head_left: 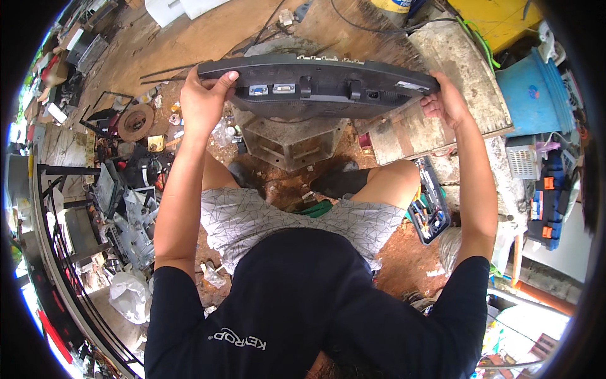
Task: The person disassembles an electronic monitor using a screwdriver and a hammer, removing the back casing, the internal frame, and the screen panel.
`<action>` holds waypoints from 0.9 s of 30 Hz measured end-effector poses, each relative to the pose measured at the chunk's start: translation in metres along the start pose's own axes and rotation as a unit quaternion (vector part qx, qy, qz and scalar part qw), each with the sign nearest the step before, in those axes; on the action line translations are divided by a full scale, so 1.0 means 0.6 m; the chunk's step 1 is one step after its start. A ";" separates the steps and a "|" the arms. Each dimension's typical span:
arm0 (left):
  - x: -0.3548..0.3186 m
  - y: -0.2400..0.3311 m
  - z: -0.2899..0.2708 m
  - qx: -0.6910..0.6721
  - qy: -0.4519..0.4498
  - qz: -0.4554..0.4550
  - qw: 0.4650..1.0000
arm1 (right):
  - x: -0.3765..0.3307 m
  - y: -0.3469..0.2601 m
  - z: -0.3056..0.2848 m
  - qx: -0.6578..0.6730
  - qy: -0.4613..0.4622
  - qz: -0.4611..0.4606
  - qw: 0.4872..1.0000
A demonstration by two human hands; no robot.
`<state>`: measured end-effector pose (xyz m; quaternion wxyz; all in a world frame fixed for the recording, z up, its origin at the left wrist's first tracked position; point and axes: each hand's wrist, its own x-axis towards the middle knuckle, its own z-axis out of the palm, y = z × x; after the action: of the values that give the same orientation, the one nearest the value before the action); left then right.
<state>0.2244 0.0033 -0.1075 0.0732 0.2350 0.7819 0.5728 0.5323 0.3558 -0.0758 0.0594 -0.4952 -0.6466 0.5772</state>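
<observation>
Held up in front of me is a black flat-screen monitor (328, 91), with its port side toward me. A blue video port (258, 90) and a pale one (284, 88) show near its left end, and a power socket sits farther right. My left hand (207, 95) grips the left end, thumb over the near face. At the other end my right hand (447, 104) is closed round the corner, fingers curled underneath. Below the monitor stands a grey angular metal block (290, 142), partly hidden by it. The monitor's screen is out of sight.
A wooden board (435, 120) lies at the right, beside a blue bucket (533, 95). By my right knee is an open tool case (430, 208) with tools in it. Scrap parts (129, 218) and a plastic bag (130, 297) crowd the left side. A rusty disc (136, 122) rests there too.
</observation>
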 end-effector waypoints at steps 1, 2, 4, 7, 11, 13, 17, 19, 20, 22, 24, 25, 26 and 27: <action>0.000 -0.004 0.001 -0.006 0.005 0.003 1.000 | -0.002 -0.001 0.005 0.001 0.004 0.000 1.000; 0.002 -0.008 0.001 -0.018 0.008 0.004 1.000 | -0.003 -0.004 0.009 0.002 0.010 -0.007 1.000; 0.013 -0.014 0.001 0.027 0.013 0.010 1.000 | -0.003 -0.007 0.017 -0.023 0.033 -0.017 0.999; 0.027 -0.020 -0.006 0.097 0.004 0.019 0.995 | -0.001 -0.010 0.023 -0.045 0.053 -0.024 0.997; 0.042 -0.029 -0.012 0.227 0.031 0.028 0.973 | 0.001 -0.005 0.030 -0.045 0.062 -0.041 0.996; 0.051 -0.039 -0.005 0.307 0.067 0.077 0.946 | 0.000 0.001 0.033 -0.016 0.080 -0.060 0.995; 0.072 -0.064 0.023 0.103 0.102 0.109 0.983 | 0.005 0.018 0.038 -0.059 0.110 -0.229 0.965; 0.081 -0.076 0.036 0.079 0.138 0.137 0.978 | 0.019 0.023 0.037 -0.185 0.183 -0.227 0.938; 0.087 -0.080 0.042 0.072 0.148 0.131 0.978 | 0.029 0.024 0.034 -0.246 0.219 -0.251 0.910; 0.109 -0.084 0.043 0.083 0.100 0.095 0.987 | 0.057 0.030 0.038 -0.216 0.239 -0.266 0.909; 0.131 -0.087 0.042 0.067 0.062 0.080 0.993 | 0.090 0.036 0.043 -0.066 0.180 -0.286 0.939; 0.145 -0.088 0.046 0.042 0.052 0.092 0.993 | 0.107 0.035 0.043 -0.054 0.172 -0.299 0.937; 0.154 -0.089 0.047 0.016 0.044 0.095 0.994 | 0.122 0.035 0.043 -0.059 0.179 -0.315 0.930; 0.159 -0.092 0.050 -0.004 0.038 0.095 0.995 | 0.139 0.032 0.046 -0.064 0.191 -0.314 0.928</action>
<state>0.1366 0.0594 -0.1543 -0.0101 0.2856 0.7561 0.5887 0.4836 0.3929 -0.1412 0.3279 -0.3706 -0.7812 0.3806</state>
